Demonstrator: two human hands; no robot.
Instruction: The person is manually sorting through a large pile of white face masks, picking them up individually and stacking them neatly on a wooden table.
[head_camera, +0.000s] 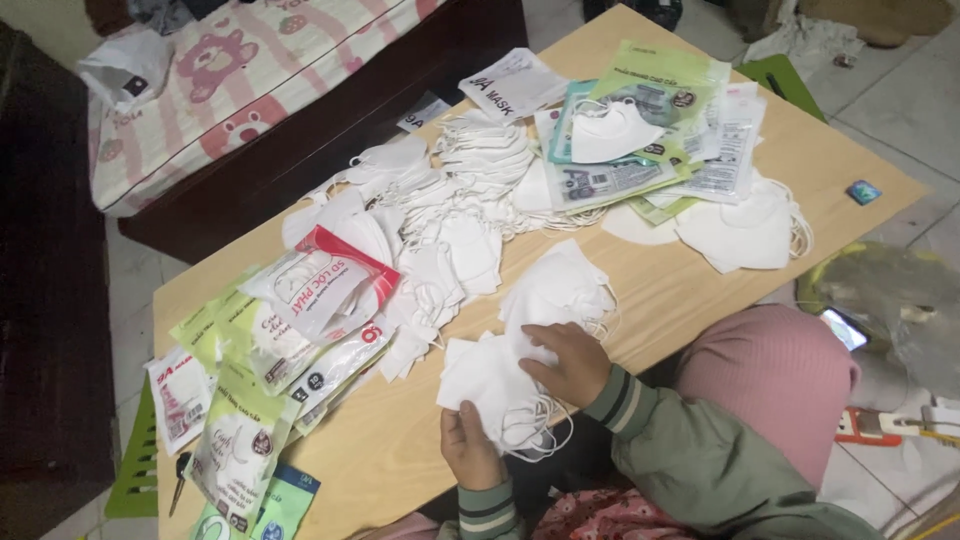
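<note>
Covering wooden table (850, 190), white masks (470, 230), tiled floor (900, 90)

Mask pile (440, 210) crowds the table's middle; bare wood (700, 290) lies beside it.
</note>
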